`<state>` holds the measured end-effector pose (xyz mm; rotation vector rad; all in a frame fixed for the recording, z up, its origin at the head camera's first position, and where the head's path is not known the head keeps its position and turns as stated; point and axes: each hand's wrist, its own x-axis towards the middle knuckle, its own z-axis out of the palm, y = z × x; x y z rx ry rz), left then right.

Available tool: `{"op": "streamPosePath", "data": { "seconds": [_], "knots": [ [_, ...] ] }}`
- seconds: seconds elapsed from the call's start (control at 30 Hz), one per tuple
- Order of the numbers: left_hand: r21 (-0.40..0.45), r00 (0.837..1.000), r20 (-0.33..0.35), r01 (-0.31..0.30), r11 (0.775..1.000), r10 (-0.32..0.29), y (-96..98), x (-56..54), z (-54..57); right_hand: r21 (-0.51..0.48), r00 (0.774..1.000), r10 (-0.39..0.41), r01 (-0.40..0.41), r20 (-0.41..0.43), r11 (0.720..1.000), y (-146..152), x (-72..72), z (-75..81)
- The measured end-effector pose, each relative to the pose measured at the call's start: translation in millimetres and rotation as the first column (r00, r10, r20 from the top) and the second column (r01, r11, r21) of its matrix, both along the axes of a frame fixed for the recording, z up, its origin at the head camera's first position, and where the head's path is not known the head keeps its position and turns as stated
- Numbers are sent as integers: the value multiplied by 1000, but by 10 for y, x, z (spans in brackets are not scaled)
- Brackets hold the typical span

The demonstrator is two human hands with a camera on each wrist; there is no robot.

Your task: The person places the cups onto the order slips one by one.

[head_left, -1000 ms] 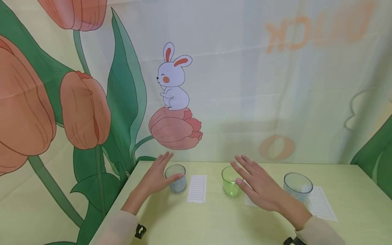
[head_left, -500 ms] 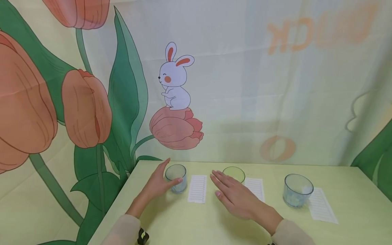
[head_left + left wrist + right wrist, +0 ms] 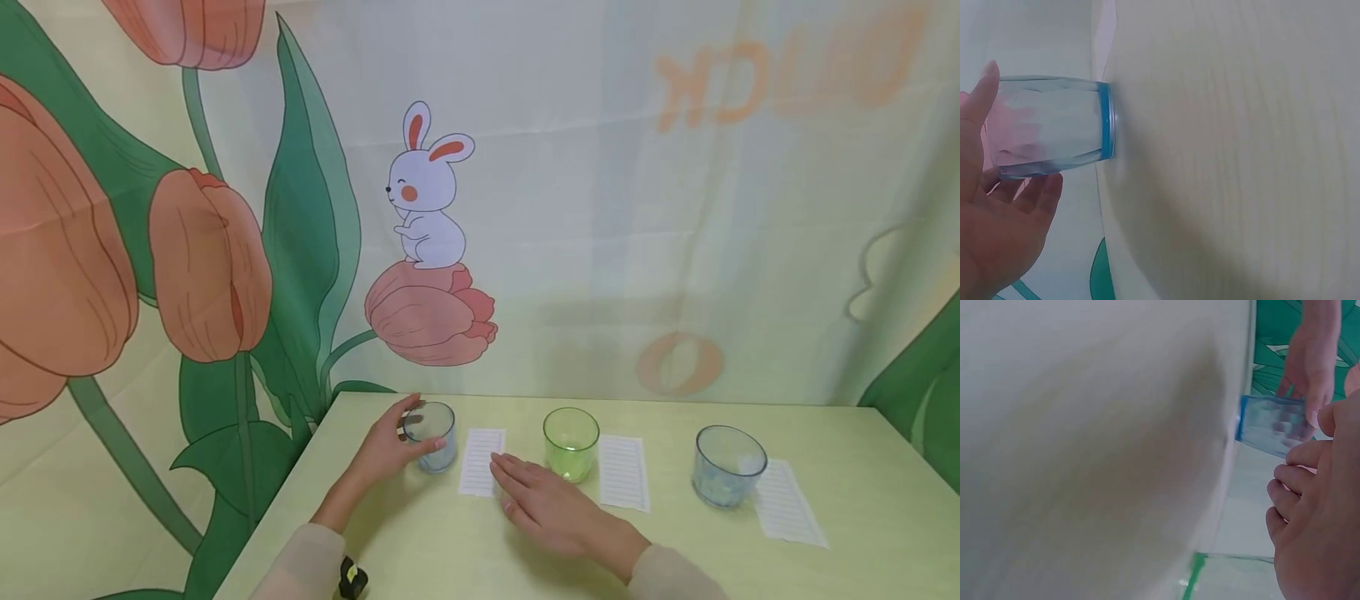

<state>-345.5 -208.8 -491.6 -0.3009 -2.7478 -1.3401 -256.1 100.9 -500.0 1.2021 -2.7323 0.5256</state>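
A bluish clear glass (image 3: 444, 458) stands upright at the left of the table. My left hand (image 3: 381, 448) grips it from the left, thumb across the near side and fingers behind. In the left wrist view, the thumb and fingers lie on opposite sides of the glass (image 3: 1054, 125), up by its rim, and its blue base is on the table. My right hand (image 3: 555, 512) is over the table with straight fingers and holds nothing. Its fingertips overlap the edge of a lined paper slip (image 3: 480, 462) beside the glass.
A green glass (image 3: 572, 454) stands behind my right hand, with a second lined slip (image 3: 624, 475) to its right. Farther right is a wider bluish glass (image 3: 723, 475) beside a third slip (image 3: 791, 504). A printed curtain (image 3: 570, 208) hangs behind the table (image 3: 420, 550).
My right hand has moved left and toward me, from beside the green glass to the left slip. My left hand's fingers have closed in around the bluish glass.
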Motion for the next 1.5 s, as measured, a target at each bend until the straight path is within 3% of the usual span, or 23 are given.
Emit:
{"op": "streamPosePath", "data": {
  "seconds": [0.27,0.53,1.1,1.5],
  "knots": [
    [47,999,48,-1,999,-1,-37,-1,-34,88,999,18,-21,46,996,-129,-36,-149],
    [49,999,44,17,999,-19,0,6,-2,148,995,-1,-13,96,989,-166,-58,-145],
    [11,999,51,-3,1000,2,11,5,22,196,986,-8,-25,165,980,-195,-85,-87],
    [-40,999,35,-26,999,27,34,23,63,218,988,6,-40,152,975,-188,-101,-101]
  ]
}}
